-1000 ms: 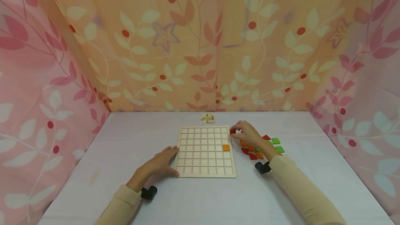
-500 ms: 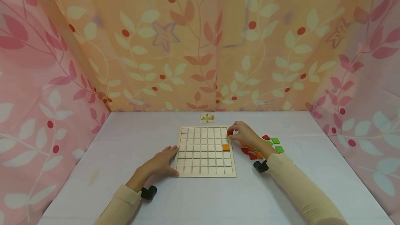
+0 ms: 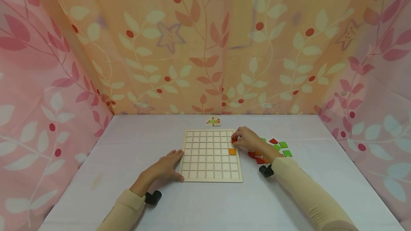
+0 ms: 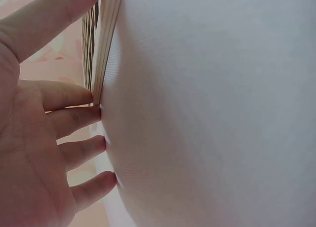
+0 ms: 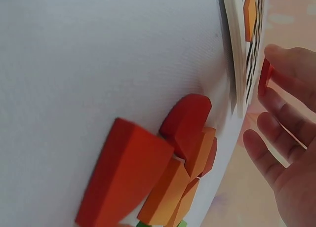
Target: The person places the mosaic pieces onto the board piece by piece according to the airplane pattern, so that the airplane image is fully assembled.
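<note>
A wooden grid board (image 3: 205,159) lies flat on the white table, with one orange square tile (image 3: 232,151) in a cell near its right edge. My left hand (image 3: 166,167) rests at the board's left side, fingers extended; the left wrist view shows thumb and fingertips by the board's edge (image 4: 104,54). Between thumb and fingers my right hand (image 3: 248,140) pinches a red tile (image 5: 264,78) over the board's upper right cells. Part of that tile is hidden by the fingers.
Loose red, orange and green tiles (image 3: 287,153) lie right of the board, partly under the right forearm. A small pattern card (image 3: 213,120) lies behind the board. Patterned cloth walls (image 3: 205,63) stand at the back and both sides.
My right hand has carried the red tile leftward and slightly nearer, from beside the board's upper right edge to over its right column. The left hand and board have stayed put.
</note>
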A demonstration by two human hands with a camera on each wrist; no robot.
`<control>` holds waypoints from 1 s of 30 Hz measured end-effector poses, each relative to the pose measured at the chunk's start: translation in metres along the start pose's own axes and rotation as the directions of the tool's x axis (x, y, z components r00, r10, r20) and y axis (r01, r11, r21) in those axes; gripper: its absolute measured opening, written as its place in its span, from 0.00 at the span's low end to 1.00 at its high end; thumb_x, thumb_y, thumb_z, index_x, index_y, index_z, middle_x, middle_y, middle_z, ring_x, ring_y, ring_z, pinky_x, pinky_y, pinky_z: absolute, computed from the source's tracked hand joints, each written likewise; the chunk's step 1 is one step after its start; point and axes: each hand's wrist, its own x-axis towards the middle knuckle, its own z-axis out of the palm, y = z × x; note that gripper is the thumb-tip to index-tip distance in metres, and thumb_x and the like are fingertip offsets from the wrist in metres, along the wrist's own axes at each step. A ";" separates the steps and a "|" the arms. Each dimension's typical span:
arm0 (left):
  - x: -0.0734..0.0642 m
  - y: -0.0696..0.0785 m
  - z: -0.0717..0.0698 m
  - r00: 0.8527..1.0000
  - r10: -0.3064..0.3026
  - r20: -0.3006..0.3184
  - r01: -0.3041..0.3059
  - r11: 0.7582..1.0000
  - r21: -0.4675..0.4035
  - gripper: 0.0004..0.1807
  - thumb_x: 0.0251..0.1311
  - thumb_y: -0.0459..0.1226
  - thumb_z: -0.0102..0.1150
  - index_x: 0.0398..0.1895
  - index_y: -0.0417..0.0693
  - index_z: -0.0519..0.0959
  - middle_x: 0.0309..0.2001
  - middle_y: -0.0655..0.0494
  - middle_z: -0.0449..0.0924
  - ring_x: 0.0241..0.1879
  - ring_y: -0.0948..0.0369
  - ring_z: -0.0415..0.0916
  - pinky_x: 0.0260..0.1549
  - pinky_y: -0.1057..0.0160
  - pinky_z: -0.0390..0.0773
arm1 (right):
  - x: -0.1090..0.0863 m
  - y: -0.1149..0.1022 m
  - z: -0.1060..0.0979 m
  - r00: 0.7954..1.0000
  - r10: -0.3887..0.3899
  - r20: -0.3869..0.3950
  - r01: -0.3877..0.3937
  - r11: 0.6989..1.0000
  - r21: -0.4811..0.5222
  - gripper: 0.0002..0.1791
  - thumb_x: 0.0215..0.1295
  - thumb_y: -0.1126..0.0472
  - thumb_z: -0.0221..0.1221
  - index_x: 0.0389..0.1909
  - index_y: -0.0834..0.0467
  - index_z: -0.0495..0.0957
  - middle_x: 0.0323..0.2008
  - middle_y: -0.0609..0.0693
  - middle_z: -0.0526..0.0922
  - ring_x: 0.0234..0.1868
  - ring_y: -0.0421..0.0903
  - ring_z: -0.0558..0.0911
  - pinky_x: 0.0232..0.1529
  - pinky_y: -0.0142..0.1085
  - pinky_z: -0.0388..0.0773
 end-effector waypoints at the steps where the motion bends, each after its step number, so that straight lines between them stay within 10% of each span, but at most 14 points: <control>1: 0.000 0.000 0.000 1.000 0.000 -0.001 0.000 1.000 -0.001 0.55 0.41 0.46 0.78 0.73 0.41 0.59 0.76 0.45 0.55 0.76 0.42 0.46 0.70 0.37 0.53 | 0.000 0.000 0.001 1.000 0.000 0.008 0.000 1.000 -0.008 0.15 0.57 0.58 0.68 0.46 0.57 0.85 0.40 0.49 0.81 0.41 0.46 0.72 0.47 0.40 0.74; 20: -0.002 0.003 0.000 1.000 -0.017 -0.001 0.017 1.000 -0.019 0.55 0.41 0.46 0.78 0.74 0.43 0.60 0.76 0.47 0.56 0.77 0.44 0.46 0.70 0.37 0.54 | 0.003 -0.005 0.007 0.999 -0.034 -0.001 0.033 0.995 -0.091 0.14 0.59 0.69 0.61 0.42 0.52 0.87 0.35 0.48 0.77 0.37 0.44 0.71 0.40 0.36 0.71; 30: -0.002 0.001 0.000 1.000 0.002 -0.006 -0.002 1.000 -0.015 0.55 0.41 0.46 0.78 0.74 0.42 0.59 0.76 0.46 0.56 0.77 0.43 0.47 0.70 0.37 0.53 | 0.010 -0.004 0.015 0.999 -0.032 0.021 0.034 0.994 -0.108 0.08 0.60 0.56 0.66 0.38 0.53 0.87 0.33 0.44 0.78 0.37 0.42 0.71 0.41 0.35 0.72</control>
